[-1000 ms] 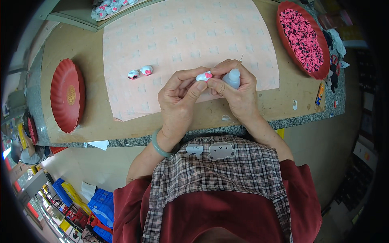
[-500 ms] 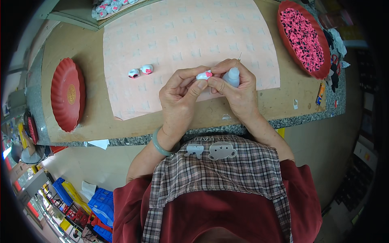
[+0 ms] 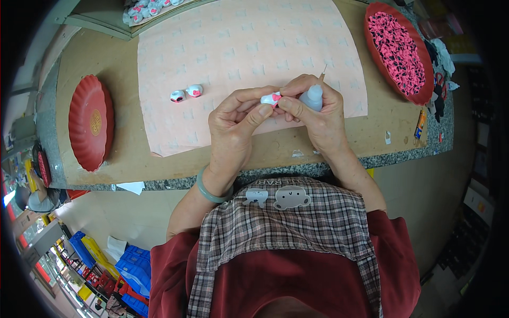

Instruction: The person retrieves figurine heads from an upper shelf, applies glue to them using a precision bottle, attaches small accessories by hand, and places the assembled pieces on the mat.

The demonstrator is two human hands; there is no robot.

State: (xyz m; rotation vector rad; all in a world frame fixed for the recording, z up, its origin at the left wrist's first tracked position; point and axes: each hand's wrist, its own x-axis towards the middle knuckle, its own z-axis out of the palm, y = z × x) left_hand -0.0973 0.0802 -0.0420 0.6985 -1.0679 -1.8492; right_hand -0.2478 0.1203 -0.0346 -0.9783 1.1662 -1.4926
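Over the near part of the pink sheet, my left hand (image 3: 233, 119) is closed, pinching a small white figure (image 3: 266, 99) with a pink piece on it between thumb and fingers. My right hand (image 3: 322, 116) is closed too. Its thumb and index fingertip press at the figure's pink end, while a translucent squeeze bottle (image 3: 313, 98) is tucked in the same hand. A thin needle tip (image 3: 324, 69) sticks up beside the bottle. Two similar white-and-pink figures (image 3: 194, 90) lie close together on the sheet, left of my hands.
A red scalloped tray (image 3: 77, 122) stands at the left. Another red tray (image 3: 375, 50) at the right holds many pink-and-black pieces. An orange-and-blue tube (image 3: 420, 124) lies below it. More white figures (image 3: 151, 7) fill a container at the far left. A person (image 3: 45, 199) is beyond the table.
Both hands have shifted slightly right with the figure and bottle. The right hand has turned a little, swinging the needle tip rightward. The view has also moved slightly.
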